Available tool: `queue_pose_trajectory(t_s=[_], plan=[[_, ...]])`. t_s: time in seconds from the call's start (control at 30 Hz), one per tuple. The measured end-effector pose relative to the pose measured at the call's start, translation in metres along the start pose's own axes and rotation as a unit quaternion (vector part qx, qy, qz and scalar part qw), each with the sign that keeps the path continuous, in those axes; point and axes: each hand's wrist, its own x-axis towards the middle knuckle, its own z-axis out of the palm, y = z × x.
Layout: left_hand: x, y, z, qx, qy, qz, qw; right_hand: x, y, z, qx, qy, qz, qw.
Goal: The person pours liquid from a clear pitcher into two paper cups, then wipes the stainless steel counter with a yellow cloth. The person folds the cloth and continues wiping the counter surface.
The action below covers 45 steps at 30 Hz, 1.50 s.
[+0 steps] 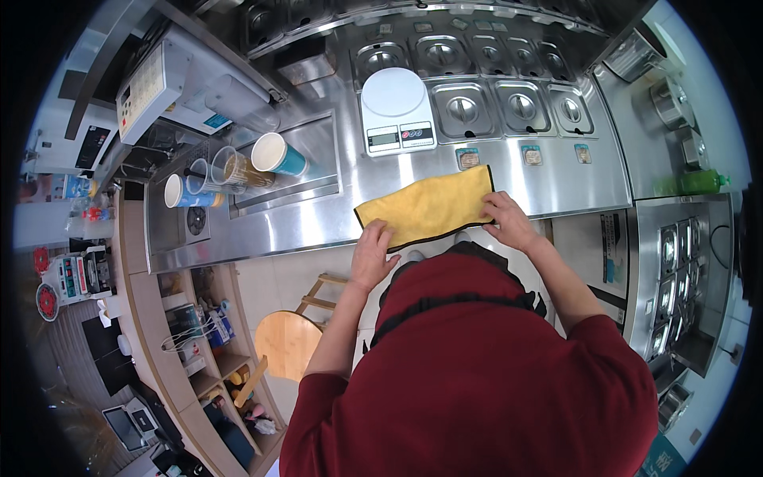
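A yellow cloth [430, 204] with black edging lies spread over the front edge of a stainless steel counter [286, 229]. My left hand [373, 253] grips its lower left part, the fingers on top of the fabric. At the right end, my right hand [509, 220] pinches the cloth near its lower right corner. Behind the cloth stands a white digital kitchen scale [396, 110] with a round platform. Small labels [468, 158] bearing writing are stuck on the counter to the right of the scale.
Lidded steel food pans [463, 110] fill the counter's back right. Leftward stand stacked paper cups [278, 154], plastic cups [229, 167] and a sealing or dispensing machine [143, 92]. A wooden stool [289, 344] stands below left, beside open shelves [208, 358]. A green bottle [703, 181] lies far right.
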Motion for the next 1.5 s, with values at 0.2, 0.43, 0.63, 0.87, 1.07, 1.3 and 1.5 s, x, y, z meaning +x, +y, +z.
queue_pose_trajectory(t_s=[0.2, 0.43, 0.63, 0.87, 1.07, 1.3, 1.5], plan=[[-0.003, -0.01, 0.006, 0.018, 0.009, -0.008, 1.0, 0.008, 0.021, 0.008, -0.019, -0.017, -0.044, 0.999], [0.007, -0.01, -0.001, -0.066, 0.067, -0.091, 0.991, 0.01, 0.006, -0.002, -0.055, -0.047, -0.037, 0.997], [0.041, 0.003, -0.035, -0.106, 0.079, -0.143, 0.981, 0.024, 0.02, -0.005, 0.089, -0.015, 0.022, 0.996], [0.08, 0.008, -0.072, -0.112, 0.128, -0.155, 0.973, 0.081, 0.008, -0.053, 0.211, 0.084, 0.068, 0.972], [0.099, -0.004, -0.089, -0.066, 0.144, -0.121, 0.98, 0.121, 0.011, -0.074, 0.184, 0.103, 0.071, 0.975], [0.102, -0.01, -0.093, -0.031, 0.147, -0.114, 0.982, 0.14, 0.014, -0.075, 0.17, 0.1, 0.08, 0.977], [0.102, 0.008, -0.116, 0.015, 0.145, -0.104, 0.984, 0.137, -0.003, -0.105, 0.26, 0.04, 0.126, 0.956]])
